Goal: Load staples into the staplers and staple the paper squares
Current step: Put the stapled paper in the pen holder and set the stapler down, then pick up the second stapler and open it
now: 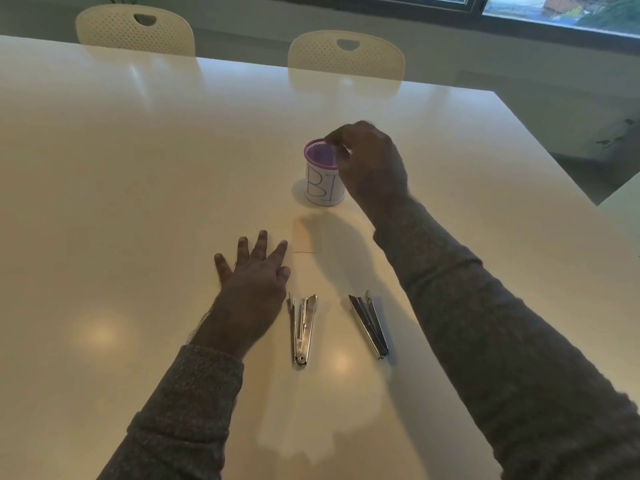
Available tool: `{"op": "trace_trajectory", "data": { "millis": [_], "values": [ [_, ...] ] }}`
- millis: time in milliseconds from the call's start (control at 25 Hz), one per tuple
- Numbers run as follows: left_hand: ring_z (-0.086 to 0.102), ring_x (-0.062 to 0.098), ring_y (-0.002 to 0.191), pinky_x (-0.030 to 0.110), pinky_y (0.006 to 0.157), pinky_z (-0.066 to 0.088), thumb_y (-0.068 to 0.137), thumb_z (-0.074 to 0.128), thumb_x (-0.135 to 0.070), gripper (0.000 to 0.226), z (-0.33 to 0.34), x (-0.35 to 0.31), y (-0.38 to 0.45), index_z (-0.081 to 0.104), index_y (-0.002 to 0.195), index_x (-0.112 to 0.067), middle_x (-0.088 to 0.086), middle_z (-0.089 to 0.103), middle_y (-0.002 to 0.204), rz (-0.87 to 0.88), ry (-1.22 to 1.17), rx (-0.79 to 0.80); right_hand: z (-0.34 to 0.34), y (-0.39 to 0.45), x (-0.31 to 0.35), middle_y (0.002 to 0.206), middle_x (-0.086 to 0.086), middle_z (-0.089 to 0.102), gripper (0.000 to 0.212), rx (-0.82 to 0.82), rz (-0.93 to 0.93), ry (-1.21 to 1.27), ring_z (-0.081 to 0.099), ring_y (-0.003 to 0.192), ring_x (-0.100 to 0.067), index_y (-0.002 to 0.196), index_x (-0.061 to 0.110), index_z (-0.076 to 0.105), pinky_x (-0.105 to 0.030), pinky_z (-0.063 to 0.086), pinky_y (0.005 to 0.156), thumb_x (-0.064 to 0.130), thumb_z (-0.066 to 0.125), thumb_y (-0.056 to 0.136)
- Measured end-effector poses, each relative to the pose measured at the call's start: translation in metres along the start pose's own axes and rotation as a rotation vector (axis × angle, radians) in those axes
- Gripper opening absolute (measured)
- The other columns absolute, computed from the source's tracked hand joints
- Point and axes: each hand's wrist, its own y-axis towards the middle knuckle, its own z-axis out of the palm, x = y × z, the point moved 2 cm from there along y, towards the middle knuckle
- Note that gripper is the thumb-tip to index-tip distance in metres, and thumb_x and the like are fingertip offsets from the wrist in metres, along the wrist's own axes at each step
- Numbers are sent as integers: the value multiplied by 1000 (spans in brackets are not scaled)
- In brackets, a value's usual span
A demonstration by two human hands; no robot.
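Observation:
Two metal staplers lie on the white table (104, 168), both hinged open: the left stapler (303, 329) and the right stapler (369, 325). A pale paper square (306, 237) lies flat beyond them. Further back stands a purple-rimmed mesh cup (320, 174) wrapped in white paper with blue letters. My right hand (370, 161) hovers at the cup's rim with fingertips pinched together; whether they hold something small is unclear. My left hand (254, 271) rests flat on the table, fingers spread, just left of the left stapler.
Two cream perforated chairs (136, 29) (346, 53) stand at the table's far edge. The table's right edge runs diagonally at right. A window is behind the chairs.

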Motion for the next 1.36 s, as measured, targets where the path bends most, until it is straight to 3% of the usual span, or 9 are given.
{"op": "trace_trajectory", "data": {
  "millis": [160,360,560,720,840,960,1080,1160,1360],
  "values": [
    [-4,26,151,63,111,-10,100,34,-39,53,-2,-1,3,19,151,-39,-2,5,165,-10,-6,35,-27,-75,16,102,8,72,22,286,136,-9,65,84,-12,104,28,72,-27,46,72,38,59,89],
    [-5,24,151,61,112,-10,100,37,-38,53,-3,-3,3,20,151,-39,-3,5,165,-29,11,24,-25,-170,38,122,5,52,46,561,223,-80,52,106,-14,129,29,52,-26,44,85,51,56,88],
    [-7,23,151,60,112,-13,100,36,-35,52,-10,-7,3,22,151,-37,-3,4,165,-51,-24,66,2,-202,55,127,-3,40,75,568,233,-156,49,114,-22,138,20,35,-33,47,90,63,58,81],
    [1,23,151,58,114,-10,100,41,-33,49,-29,-15,2,34,148,-32,-2,12,164,-94,-127,109,13,-199,58,122,-6,48,58,545,263,-147,57,104,-27,132,18,37,-37,52,82,46,56,85],
    [37,23,139,51,116,20,97,51,-27,37,-50,-29,-4,55,133,-28,0,41,153,-72,-409,-40,16,-195,55,121,-5,53,52,514,289,-45,59,100,-25,132,20,39,-33,49,79,34,55,85],
    [60,8,98,28,83,46,93,57,-34,24,-70,-44,-15,65,115,-29,-4,63,120,-76,-572,-218,9,-188,44,120,3,54,56,388,346,98,60,92,-15,134,28,38,-19,44,70,37,60,83],
    [71,11,72,28,64,58,86,68,-40,23,-75,-58,-25,68,104,-27,-8,71,90,-144,-892,-52,-1,-179,31,123,7,54,60,209,343,175,61,91,-7,134,31,36,-3,38,64,39,67,83],
    [74,19,72,34,65,61,85,72,-29,20,-70,-68,-31,70,103,-20,2,74,89,-160,-1078,129,-5,-176,27,125,7,53,62,155,291,172,63,90,-6,136,32,35,1,35,60,40,68,84],
    [75,27,78,35,72,61,87,70,-18,13,-70,-66,-27,72,98,-12,8,75,89,-141,-1159,190,-14,-166,12,104,17,58,53,200,378,534,65,77,-2,132,34,45,-15,55,55,31,71,86]
  ]
}}
